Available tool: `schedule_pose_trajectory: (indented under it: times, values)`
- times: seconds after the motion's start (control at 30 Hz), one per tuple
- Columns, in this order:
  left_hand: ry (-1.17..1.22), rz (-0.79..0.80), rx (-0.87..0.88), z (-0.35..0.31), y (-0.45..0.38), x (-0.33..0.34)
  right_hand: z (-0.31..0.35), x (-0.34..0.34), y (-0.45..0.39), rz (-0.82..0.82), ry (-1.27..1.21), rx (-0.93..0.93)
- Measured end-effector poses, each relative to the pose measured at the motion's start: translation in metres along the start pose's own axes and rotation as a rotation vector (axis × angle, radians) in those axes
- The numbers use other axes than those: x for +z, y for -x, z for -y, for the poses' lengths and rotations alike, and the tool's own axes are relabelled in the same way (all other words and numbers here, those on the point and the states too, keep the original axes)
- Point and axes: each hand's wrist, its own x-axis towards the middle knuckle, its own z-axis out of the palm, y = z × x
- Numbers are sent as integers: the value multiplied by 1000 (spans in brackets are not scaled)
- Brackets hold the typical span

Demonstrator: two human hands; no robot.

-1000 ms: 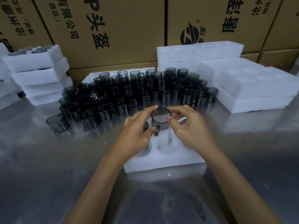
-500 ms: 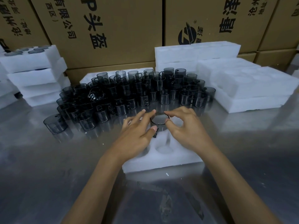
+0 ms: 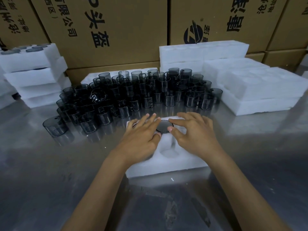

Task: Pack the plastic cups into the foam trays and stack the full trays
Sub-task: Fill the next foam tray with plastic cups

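A white foam tray [image 3: 166, 165] lies on the steel table in front of me. A smoky grey plastic cup [image 3: 164, 126] sits sunk in a far pocket of it, only its round top showing. My left hand [image 3: 141, 139] rests flat on the tray's left part, fingers straight, thumb at the cup's rim. My right hand [image 3: 193, 132] lies over the tray's right part, fingertips and thumb touching the cup's rim. An empty pocket [image 3: 168, 149] shows between my hands. A large cluster of grey cups [image 3: 133, 97] stands behind the tray.
Stacked foam trays [image 3: 33, 77] with cups in the top one stand at the far left. More foam trays [image 3: 250, 87] are piled at the right and back. Cardboard boxes [image 3: 116, 27] form a wall behind. A single cup [image 3: 55, 125] stands apart at the left.
The cup, held above the tray between both hands, has gone down into its pocket. Both hands have flattened onto the tray around it.
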Motion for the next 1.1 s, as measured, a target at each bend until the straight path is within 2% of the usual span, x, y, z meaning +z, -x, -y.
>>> schedule_pose_trajectory:
  times: [0.17, 0.27, 0.33, 0.4, 0.5, 0.67, 0.8, 1.1]
  values:
    - [40, 27, -4, 4, -5, -4, 2, -2, 0, 110, -110, 110]
    - [97, 54, -6, 7, -11, -8, -4, -4, 0, 110, -204, 123]
    - [107, 60, -2, 8, -13, -8, -13, -6, -5, 59, -433, 156]
    - [106, 26, 3, 8, -12, -5, -26, -8, -17, -89, -664, 243]
    - [52, -43, 24, 6, -8, 0, -60, -6, -45, -273, -592, 363]
    - [68, -87, 25, 5, -6, 1, -105, 12, -67, -275, -440, 435]
    - [97, -114, 8, 5, -6, -1, -113, 18, -74, -317, -348, 391]
    - [119, -111, -8, 4, -6, -3, -110, 21, -58, -468, -534, 402]
